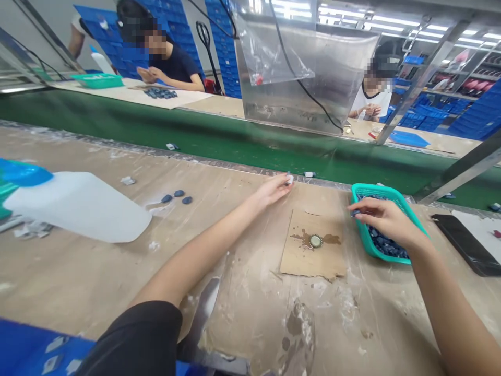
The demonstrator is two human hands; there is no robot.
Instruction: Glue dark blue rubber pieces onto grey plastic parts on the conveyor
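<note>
Stretched toward the green conveyor belt, my left hand (273, 190) pinches a small white-and-dark-blue piece (290, 179) in its fingertips. My right hand (387, 220) is over the left side of a teal plastic basket (357, 191) filled with small dark blue pieces (385, 244). Between its thumb and fingers is one small dark blue piece (355, 213). Between my hands lies a brown cardboard sheet (291, 263), wet in places, with a metal bottle cap (315, 241) on it.
A white bottle (90, 206) with a blue top juts in at left. Several dark blue pieces (179, 193) lie beyond it. The green belt (219, 149) carries scattered pieces. A black phone-like object (467, 243) lies right of the basket. Co-workers sit across the belt.
</note>
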